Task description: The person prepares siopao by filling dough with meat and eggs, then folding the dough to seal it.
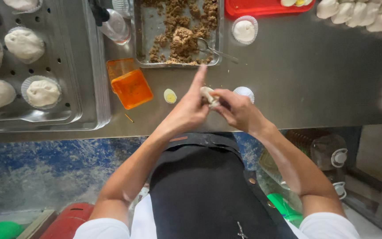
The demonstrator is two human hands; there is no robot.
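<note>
Dull brushed-metal table (297, 75), glossy orange plastic tub (131, 88), seemingly paper cup (244, 92).

Dough piece (208, 95) mostly hidden (fingers cover it).

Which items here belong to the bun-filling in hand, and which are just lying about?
In use:
left hand
right hand
dough piece
filling tray
spoon
empty paper cup
egg slice
perforated tray of finished buns

Lying about:
orange container
clear bottle
red tray
</note>
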